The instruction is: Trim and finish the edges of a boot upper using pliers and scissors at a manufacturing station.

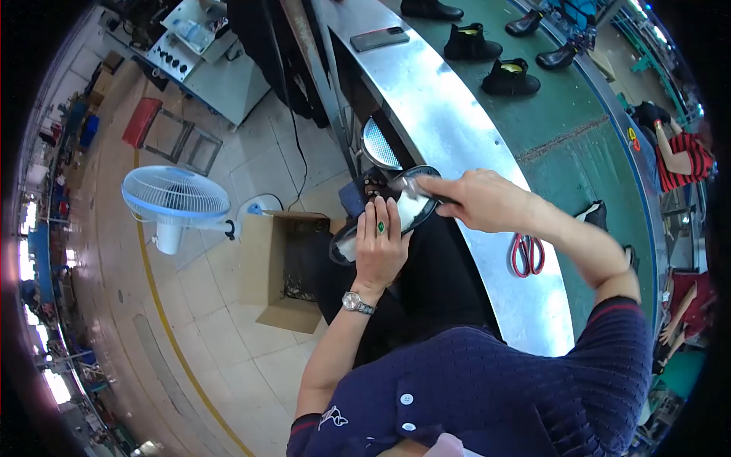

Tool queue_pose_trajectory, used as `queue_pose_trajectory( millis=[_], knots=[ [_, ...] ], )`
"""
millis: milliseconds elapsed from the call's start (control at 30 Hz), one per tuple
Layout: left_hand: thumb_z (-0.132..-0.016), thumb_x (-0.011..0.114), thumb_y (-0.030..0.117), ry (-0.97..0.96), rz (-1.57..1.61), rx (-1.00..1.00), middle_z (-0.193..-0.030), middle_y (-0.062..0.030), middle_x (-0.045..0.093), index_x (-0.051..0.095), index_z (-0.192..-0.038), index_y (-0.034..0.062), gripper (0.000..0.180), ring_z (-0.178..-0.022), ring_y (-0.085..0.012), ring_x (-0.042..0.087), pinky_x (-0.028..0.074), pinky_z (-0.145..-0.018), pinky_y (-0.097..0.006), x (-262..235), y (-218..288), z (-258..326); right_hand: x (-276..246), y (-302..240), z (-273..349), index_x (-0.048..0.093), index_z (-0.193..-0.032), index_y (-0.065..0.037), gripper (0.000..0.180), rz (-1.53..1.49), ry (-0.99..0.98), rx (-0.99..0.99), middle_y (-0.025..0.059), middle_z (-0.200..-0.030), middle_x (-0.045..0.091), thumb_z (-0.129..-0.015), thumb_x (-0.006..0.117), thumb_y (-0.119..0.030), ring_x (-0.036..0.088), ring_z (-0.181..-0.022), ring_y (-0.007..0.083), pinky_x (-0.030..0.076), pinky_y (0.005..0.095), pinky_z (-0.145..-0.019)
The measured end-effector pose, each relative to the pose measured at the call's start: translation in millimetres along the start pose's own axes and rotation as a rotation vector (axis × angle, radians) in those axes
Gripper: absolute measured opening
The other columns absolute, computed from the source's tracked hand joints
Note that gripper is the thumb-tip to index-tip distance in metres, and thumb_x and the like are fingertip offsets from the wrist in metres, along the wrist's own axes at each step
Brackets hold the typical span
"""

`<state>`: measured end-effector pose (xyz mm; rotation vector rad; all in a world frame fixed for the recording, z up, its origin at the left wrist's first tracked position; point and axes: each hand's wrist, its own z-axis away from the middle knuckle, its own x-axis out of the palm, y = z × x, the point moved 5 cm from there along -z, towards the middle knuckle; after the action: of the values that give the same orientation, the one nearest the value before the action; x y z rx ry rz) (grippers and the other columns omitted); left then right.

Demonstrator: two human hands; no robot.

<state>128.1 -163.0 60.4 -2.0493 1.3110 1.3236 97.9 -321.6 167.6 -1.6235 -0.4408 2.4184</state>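
Black-edged shoe with a white underside is held above the person's lap, beside the near edge of the metal bench. Left hand: palm down on the shoe, fingers extended and slightly parted across the white surface; whether the thumb closes beneath cannot be told. A green-stoned ring is worn on one finger, a wristwatch on the wrist. Right hand: closed firmly around the handle of a hand tool; its metal head is over the upper part of the shoe, blurred, exact type and contact not determinable.

Red-handled scissors lie on the bench near the right forearm. A phone lies at the bench's far end. Beyond the bench, dark boots stand on a green surface. On the tiled floor to the left: an open cardboard box near the person's leg, a white-and-blue fan and, farther off, a red-topped stool.
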Motion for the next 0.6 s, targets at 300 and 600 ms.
queue_pose_trajectory(
  millis=[300, 600],
  knots=[
    [-0.078, 0.071, 0.023, -0.023, 0.042, 0.013, -0.134, -0.0274, 0.048, 0.046, -0.133, -0.0088, 0.068, -0.121, -0.0403, 0.05, 0.04, -0.103, -0.046, 3.9, 1.7, 7.9, 36.2, 8.0, -15.5, 0.031, -0.147, -0.016, 0.059, -0.164, 0.07, 0.13, 0.0238, -0.082, 0.066, -0.094, 0.056, -0.021, 0.064, -0.072, 0.0416, 0.049, 0.0501, -0.066],
    [-0.077, 0.073, 0.026, -0.017, 0.014, -0.027, -0.131, -0.0235, 0.054, 0.052, -0.13, -0.0055, 0.065, -0.119, -0.0358, 0.054, 0.042, -0.101, -0.043, 1.5, -0.2, -0.5, 33.7, 19.5, -22.2, 0.029, -0.146, -0.016, 0.061, -0.198, 0.207, 0.181, 0.0238, -0.08, 0.066, -0.092, 0.057, -0.022, 0.063, -0.072, 0.0437, 0.047, 0.0533, -0.066]
  ],
)
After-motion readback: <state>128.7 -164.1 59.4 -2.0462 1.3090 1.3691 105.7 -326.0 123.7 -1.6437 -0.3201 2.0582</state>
